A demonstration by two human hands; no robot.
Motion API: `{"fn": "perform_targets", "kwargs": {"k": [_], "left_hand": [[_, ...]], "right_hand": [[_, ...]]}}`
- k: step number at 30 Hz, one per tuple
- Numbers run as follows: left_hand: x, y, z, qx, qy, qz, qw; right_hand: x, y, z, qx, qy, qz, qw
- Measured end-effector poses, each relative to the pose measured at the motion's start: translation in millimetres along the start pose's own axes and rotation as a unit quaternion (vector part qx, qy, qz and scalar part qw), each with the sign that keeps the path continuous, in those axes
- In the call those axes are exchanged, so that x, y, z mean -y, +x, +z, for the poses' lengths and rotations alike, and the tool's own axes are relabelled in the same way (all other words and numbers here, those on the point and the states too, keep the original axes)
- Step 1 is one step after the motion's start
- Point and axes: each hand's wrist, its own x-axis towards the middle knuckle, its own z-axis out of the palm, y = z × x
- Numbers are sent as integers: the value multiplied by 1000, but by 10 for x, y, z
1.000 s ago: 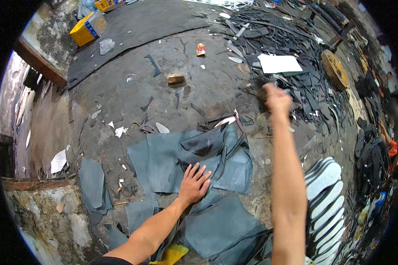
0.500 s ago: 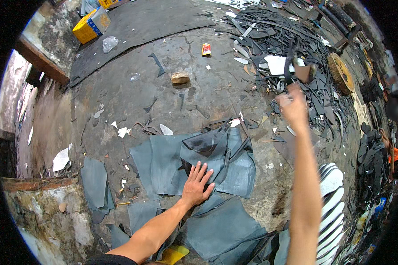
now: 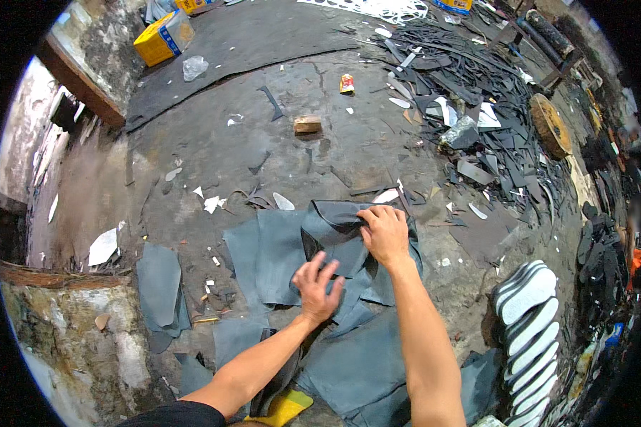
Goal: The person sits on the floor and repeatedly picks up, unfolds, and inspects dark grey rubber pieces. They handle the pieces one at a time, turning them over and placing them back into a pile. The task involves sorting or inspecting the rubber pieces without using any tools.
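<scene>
A stack of thin grey-blue sheets [image 3: 274, 249], perhaps rubber or leather, lies on the floor in front of me. On top is a crumpled dark-backed sheet [image 3: 332, 242]; my right hand [image 3: 387, 233] pinches its far edge, thumb and fingers bent over it. Closer to me, my left hand [image 3: 318, 290] hovers over or just touches the stack, fingers apart and slightly blurred, holding nothing. More grey-blue sheets [image 3: 356, 363] spread below my wrists, partly hidden by my forearms.
At the right stands a row of white-topped soles [image 3: 528, 295]. Behind it rises a heap of dark scraps [image 3: 470, 78] beside a round wooden block [image 3: 550, 127]. A small wood block [image 3: 307, 125] and a yellow box [image 3: 164, 38] lie farther off. A low wall [image 3: 71, 334] borders the left.
My right hand has come back from the scrap heap, where dark pieces were in the air, and now grips the top sheet. My left hand has lifted slightly from lying flat.
</scene>
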Motion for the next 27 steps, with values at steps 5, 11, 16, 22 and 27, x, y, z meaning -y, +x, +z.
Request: {"fn": "perform_targets", "kwargs": {"k": [5,11,16,22,27], "left_hand": [[61,630,-69,-98,-100,-266,954],[227,1231,-462,46,-459,-481,745],[192,1562,-1099,-82,-562,-463,680],[58,1494,-2176,108,-561,-384,725],[-301,1103,-2427,255,-500,-271,782]], "right_hand": [[244,-207,-272,-100,45,0,994],[736,-639,-101,-260,42,132,956],[1105,-1376,410,9,-34,131,991],[1410,-1011,-232,-190,-29,372,908],[2033,-832,-1242,-273,378,148,872]]}}
